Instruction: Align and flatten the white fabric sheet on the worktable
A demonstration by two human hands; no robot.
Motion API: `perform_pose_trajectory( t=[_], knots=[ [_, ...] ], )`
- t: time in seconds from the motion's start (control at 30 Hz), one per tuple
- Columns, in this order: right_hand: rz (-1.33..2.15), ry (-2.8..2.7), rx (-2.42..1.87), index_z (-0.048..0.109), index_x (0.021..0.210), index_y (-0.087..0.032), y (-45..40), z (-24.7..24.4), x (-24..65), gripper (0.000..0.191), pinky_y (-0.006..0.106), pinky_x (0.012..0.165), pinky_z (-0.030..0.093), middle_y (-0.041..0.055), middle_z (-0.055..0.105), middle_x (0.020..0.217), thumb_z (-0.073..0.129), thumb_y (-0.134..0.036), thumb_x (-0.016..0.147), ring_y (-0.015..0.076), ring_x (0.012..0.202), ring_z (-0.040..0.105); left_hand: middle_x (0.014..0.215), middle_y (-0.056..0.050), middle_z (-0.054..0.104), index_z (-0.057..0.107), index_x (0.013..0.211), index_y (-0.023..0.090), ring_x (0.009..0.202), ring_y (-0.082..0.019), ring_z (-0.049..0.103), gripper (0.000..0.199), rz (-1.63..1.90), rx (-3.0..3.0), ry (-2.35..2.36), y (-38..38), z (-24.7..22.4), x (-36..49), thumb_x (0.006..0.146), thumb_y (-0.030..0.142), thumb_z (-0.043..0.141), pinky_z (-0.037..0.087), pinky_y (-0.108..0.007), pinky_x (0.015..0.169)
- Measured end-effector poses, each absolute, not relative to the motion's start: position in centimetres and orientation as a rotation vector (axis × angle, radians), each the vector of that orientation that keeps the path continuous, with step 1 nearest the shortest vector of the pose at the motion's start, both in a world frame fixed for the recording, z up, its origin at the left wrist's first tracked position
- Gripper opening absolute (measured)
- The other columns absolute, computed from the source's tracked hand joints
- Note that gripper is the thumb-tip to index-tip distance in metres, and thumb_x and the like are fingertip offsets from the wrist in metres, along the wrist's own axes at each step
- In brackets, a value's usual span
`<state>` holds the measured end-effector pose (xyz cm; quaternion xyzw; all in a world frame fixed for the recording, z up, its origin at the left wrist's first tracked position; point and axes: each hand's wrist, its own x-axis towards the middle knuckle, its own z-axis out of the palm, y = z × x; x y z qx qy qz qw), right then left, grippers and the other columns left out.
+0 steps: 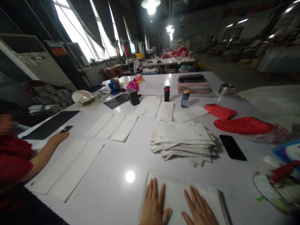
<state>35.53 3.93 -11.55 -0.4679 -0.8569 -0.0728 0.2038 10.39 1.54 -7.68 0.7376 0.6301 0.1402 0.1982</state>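
Note:
Both palms rest flat on a white sheet (175,190) at the table's near edge. My left hand (153,204) lies on its left half with the fingers stretched out and the thumb apart. On the right half, my right hand (199,207) is spread in the same way. A dark strip (223,204) shows along the sheet's right edge; what it belongs to I cannot tell. Just beyond stands an uneven stack of white fabric pieces (184,137) with small dark marks on top.
White strips (70,168) lie to the left, near a co-worker's hand (59,137). To the right are a black phone (232,147), red cloth pieces (243,125) and a red-handled object (283,172). A black bottle (166,93) and a blue bottle (185,99) stand farther back.

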Motion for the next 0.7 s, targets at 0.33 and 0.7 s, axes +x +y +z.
perform_pose_trajectory(
  t=[0.33,0.7],
  knots=[
    [-0.08,-2.278,-1.433,0.045,0.137,-0.015,4.3,-10.5,41.9,0.054,0.049,0.087,0.053,0.0171,0.033,0.145,0.05,-0.037,0.088,0.0378,0.127,0.038,0.152,-0.011,0.019,0.027,0.142,0.031,0.138,-0.042,0.023,0.079,0.378,2.201,1.873,2.1,-10.1,10.0,0.074,0.047,0.064,0.031,-0.057,0.108],
    [0.259,-1.69,-1.751,0.066,0.099,-0.018,23.9,1.6,47.0,0.031,0.032,0.08,0.049,0.0078,0.067,0.1,0.042,-0.033,0.087,0.0214,0.09,0.061,0.131,-0.011,0.057,0.053,0.128,0.027,0.12,-0.029,0.053,0.049,0.85,2.055,1.965,8.4,-6.1,6.4,0.083,0.045,0.053,0.046,-0.049,0.098]
  ],
)
